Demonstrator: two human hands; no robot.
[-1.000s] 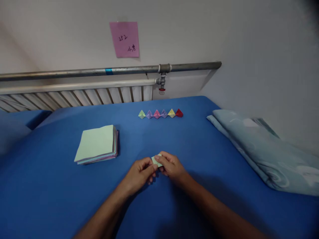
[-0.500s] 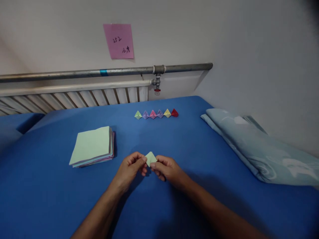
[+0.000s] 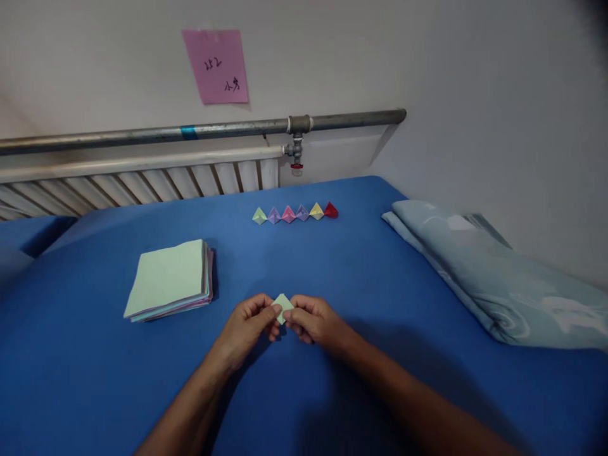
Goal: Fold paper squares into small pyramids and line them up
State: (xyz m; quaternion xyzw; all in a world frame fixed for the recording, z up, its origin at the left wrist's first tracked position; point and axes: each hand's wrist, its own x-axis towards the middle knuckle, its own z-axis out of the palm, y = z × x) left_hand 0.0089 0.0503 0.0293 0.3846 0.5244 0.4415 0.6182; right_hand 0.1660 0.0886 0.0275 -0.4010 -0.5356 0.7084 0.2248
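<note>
A small pale green folded paper (image 3: 283,301), diamond-shaped, is held between my two hands above the blue surface. My left hand (image 3: 251,320) pinches its left side, thumb on top. On the right side, my right hand (image 3: 311,318) grips it with the thumb across the front. The fingers behind the paper are partly hidden. Beyond my hands lies a row of several small folded paper pieces (image 3: 289,215) in green, purple, pink, yellow and red, set corner to corner.
A stack of coloured paper sheets (image 3: 166,275), pale green on top, lies to the left. A folded light blue cloth (image 3: 456,266) rests at the right by the wall. Behind the blue surface (image 3: 266,392) run a metal pipe (image 3: 237,130) and a white radiator (image 3: 204,180).
My thumbs have come closer together over the green paper, and its visible face now looks flatter and smoother. The view has shifted slightly.
</note>
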